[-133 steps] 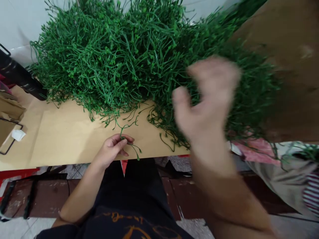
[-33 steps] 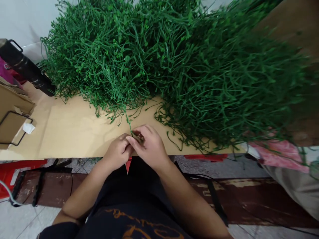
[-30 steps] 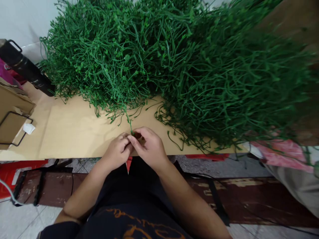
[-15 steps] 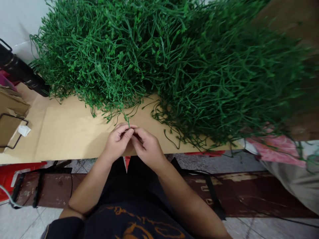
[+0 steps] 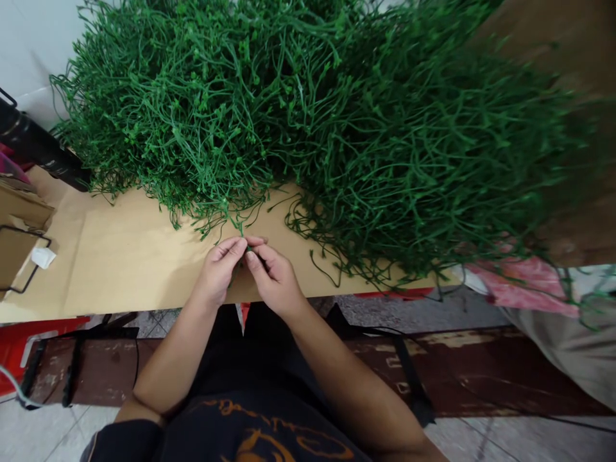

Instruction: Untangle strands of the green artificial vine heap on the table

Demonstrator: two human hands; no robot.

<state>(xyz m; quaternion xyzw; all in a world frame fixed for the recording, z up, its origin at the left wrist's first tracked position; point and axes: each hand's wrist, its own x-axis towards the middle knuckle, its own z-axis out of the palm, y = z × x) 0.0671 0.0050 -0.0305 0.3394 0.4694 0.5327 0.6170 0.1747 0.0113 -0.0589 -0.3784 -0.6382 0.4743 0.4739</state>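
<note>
Between my hands, close to the table's front edge, is a thin green stem (image 5: pixel 240 227) with a small branching tip. My left hand (image 5: pixel 219 268) pinches it between thumb and forefinger. My right hand (image 5: pixel 278 280) is closed beside it, thumb and fingertips pressed on the lower part of the same stem. Most of that lower part is hidden by the fingers. Just beyond my hands lies a large tangled heap of similar green stems (image 5: pixel 202 122), plastic-looking, with little knobbed tips.
Brown cardboard (image 5: pixel 120 250) covers the table. A black cylinder (image 5: pixel 41 144) leans at the left, near an open cardboard box (image 5: pixel 19 253) with a black wire frame. Pink patterned plastic (image 5: pixel 522 285) hangs at the right, above a person's grey-trousered leg (image 5: pixel 563 346). A brown bench (image 5: pixel 457 372) stands below.
My fingers have shifted their hold on the stem, and my right thumb has moved down and apart from my left thumb. The view has shifted slightly; the heap lies as before.
</note>
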